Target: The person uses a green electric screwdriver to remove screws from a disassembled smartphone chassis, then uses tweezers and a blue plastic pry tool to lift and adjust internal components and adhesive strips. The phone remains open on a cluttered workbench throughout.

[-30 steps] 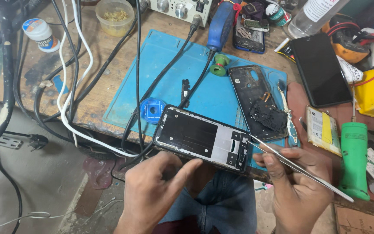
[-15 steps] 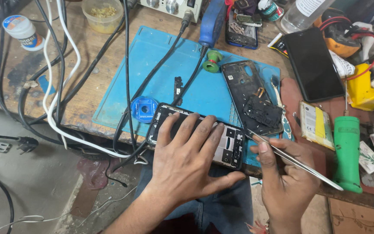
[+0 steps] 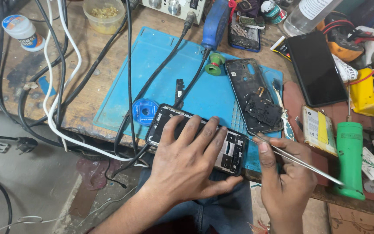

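My left hand [image 3: 191,160] lay flat, fingers spread, on the opened phone [image 3: 232,149]; at three o'clock, my right hand [image 3: 284,173] pinched tweezers [image 3: 299,161].

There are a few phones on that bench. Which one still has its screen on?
The black phone at the far right, whole with glossy glass. The one under the left hand and the frame on the blue mat lie opened.
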